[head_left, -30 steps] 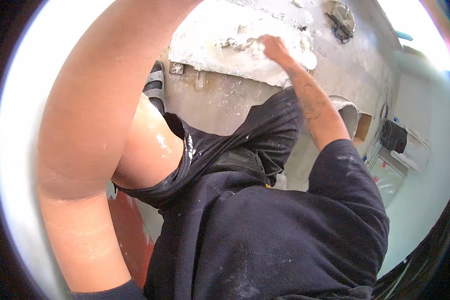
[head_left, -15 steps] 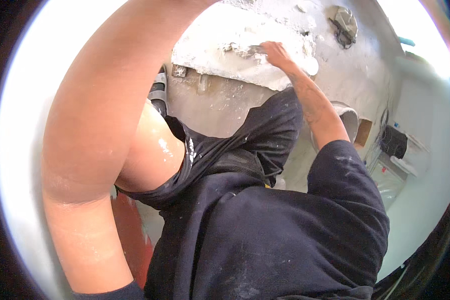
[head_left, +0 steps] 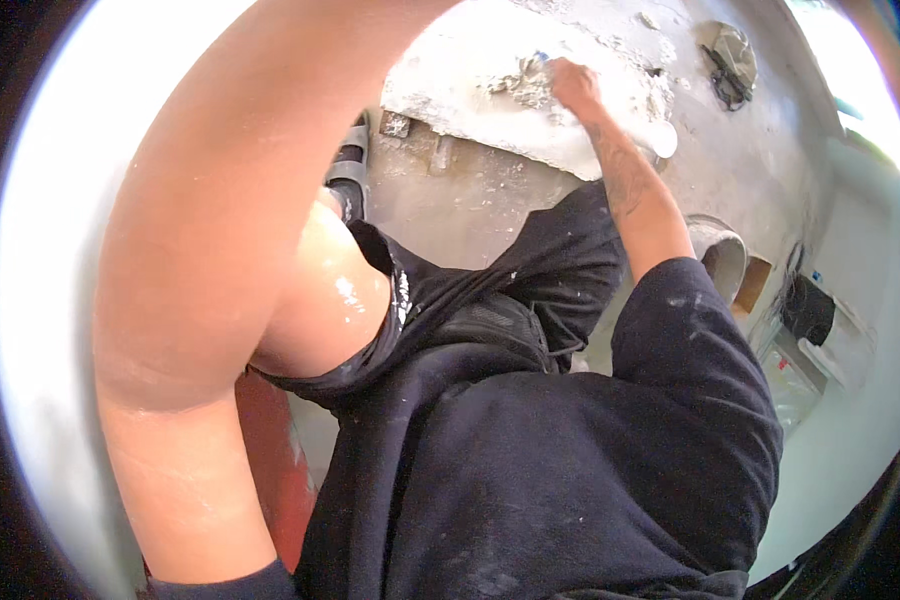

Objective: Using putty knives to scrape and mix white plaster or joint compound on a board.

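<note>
My right hand is closed around a small trowel-like tool, mostly hidden by my fingers; a bit of blue shows beside them. The hand is at a lumpy heap of wet white-grey paste. Beneath the paste lies a broad board coated in white, low over the floor. My left forearm fills the upper left and runs out past the top edge, so my left hand is out of the picture.
A round bucket stands right of my knee, beside a brown box. A crumpled pale bag-like thing with dark straps lies at the far right. My sandalled foot is near the board's left end. Cables and a black item sit along the right wall.
My right hand has moved slightly away from me and turned. The paste now forms a bulkier heap beside it. The whole view has shifted a little.
</note>
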Action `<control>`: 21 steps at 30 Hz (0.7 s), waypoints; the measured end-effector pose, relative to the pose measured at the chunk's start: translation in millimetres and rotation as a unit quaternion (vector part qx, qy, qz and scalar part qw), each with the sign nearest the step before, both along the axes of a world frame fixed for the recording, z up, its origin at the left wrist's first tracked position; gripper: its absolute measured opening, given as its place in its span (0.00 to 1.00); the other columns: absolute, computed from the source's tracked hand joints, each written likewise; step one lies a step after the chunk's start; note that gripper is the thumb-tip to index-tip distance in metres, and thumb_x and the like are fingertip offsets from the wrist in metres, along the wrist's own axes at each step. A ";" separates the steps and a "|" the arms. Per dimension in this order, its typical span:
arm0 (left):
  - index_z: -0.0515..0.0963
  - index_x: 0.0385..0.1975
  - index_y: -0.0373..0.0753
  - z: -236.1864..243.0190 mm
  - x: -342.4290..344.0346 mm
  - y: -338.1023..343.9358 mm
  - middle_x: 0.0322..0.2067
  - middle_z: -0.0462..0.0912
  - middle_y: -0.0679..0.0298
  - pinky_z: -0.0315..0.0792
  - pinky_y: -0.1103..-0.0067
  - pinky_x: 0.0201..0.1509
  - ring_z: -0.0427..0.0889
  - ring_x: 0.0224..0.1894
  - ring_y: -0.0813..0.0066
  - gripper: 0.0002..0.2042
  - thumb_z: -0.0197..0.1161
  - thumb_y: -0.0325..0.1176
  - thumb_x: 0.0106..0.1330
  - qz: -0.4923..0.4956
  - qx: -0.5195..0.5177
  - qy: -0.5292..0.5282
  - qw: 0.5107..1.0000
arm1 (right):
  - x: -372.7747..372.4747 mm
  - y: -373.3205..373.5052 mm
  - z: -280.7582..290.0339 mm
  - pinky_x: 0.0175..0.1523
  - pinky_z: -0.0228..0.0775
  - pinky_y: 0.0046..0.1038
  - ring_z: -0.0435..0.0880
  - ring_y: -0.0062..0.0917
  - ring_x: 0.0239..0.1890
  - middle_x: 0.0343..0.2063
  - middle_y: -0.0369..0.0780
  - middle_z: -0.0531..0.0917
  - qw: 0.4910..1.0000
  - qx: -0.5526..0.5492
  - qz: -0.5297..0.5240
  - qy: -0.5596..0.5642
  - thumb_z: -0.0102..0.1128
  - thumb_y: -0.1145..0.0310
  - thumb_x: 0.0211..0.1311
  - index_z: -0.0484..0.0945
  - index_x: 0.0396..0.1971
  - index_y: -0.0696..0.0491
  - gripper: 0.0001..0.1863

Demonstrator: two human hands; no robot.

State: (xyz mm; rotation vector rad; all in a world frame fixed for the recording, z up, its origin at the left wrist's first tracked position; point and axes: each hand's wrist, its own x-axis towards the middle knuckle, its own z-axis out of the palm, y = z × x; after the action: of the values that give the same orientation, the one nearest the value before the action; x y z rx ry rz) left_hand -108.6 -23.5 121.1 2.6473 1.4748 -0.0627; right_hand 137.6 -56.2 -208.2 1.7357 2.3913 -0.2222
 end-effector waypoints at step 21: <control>0.83 0.30 0.35 9.0 8.3 -6.0 0.34 0.83 0.52 0.76 0.71 0.44 0.83 0.39 0.60 0.12 0.57 0.33 0.52 -0.015 0.067 -0.029 0.997 | -54.5 -59.0 -12.6 0.20 0.79 0.32 0.82 0.33 0.19 0.25 0.49 0.80 0.542 -0.092 -0.629 0.550 0.46 0.74 0.60 0.74 0.32 0.64 0.09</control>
State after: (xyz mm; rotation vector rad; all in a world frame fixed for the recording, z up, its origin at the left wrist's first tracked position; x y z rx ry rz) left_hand -100.4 -29.5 130.1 2.7492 1.4709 0.1141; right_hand 83.1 -115.2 -220.8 3.2971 0.4731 -2.0984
